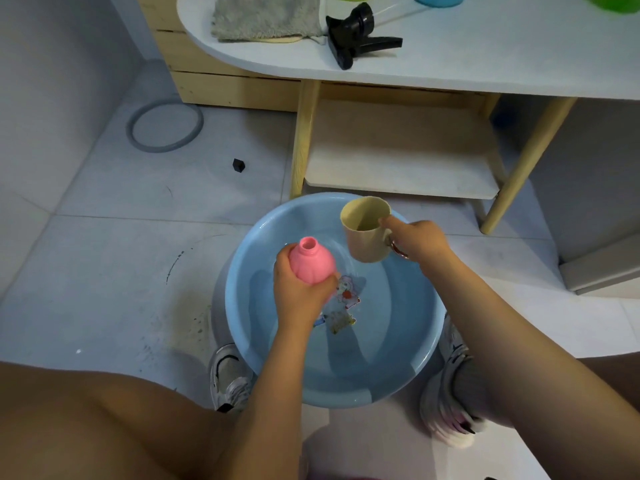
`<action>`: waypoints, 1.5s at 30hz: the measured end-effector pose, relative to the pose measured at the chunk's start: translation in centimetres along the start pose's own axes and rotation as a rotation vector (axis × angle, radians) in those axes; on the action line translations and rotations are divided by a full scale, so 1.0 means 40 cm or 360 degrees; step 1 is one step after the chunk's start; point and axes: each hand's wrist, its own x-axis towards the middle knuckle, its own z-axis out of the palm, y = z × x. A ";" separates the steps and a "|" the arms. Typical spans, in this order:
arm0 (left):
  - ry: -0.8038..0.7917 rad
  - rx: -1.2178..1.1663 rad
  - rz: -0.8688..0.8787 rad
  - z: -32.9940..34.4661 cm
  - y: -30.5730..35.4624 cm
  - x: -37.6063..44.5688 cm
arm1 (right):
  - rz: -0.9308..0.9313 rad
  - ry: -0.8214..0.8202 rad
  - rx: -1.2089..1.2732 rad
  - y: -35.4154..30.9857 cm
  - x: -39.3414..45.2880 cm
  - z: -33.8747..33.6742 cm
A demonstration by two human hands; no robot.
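Pink bottle (311, 261): held above the left half of the blue basin (242, 258), clear of the water. Its long axis is close to upright and leans slightly away from the person. The open, uncapped mouth points up towards the camera, and the base is hidden in the grip. Left hand (298, 292): fingers and thumb are curled round the lower body of the bottle and grip it firmly. Right hand (415, 240): it grips the handle of a beige cup (363, 237), with the thumb lying on the cup's rim. The cup is above the far right part of the basin, just beside the bottle and not touching it. It is tipped somewhat, with its mouth facing up and to the left. Whether the cup holds liquid cannot be told. The basin stands on the tiled floor and holds shallow water, and a cartoon print (346, 292) shows on its bottom below the bottle. One shoe (230, 375) stands against the near left side of the basin and another shoe (446, 393) against its near right side. Beyond the basin is a white counter (485, 57) on wooden legs, with a low shelf (401, 168) under it. On the counter lie a black spray head (356, 36) on its side and a grey towel (266, 19) just left of it. Far left of the basin, a grey ring (165, 125) and a small black piece (238, 165) lie on the floor.
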 end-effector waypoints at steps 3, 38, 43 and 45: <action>-0.0068 -0.0025 0.0007 -0.024 0.041 -0.009 | 0.0030 -0.0117 0.0117 -0.019 -0.025 -0.031; -0.0478 0.0084 0.0713 0.185 0.865 0.085 | -0.0304 0.0381 0.0403 -0.340 -0.033 -0.576; -0.0491 0.0094 0.0701 0.258 0.863 0.133 | -0.0297 0.0343 0.0234 -0.342 0.017 -0.585; -0.0505 0.0117 0.0706 0.284 0.859 0.147 | -0.0285 0.0346 0.0161 -0.336 0.036 -0.582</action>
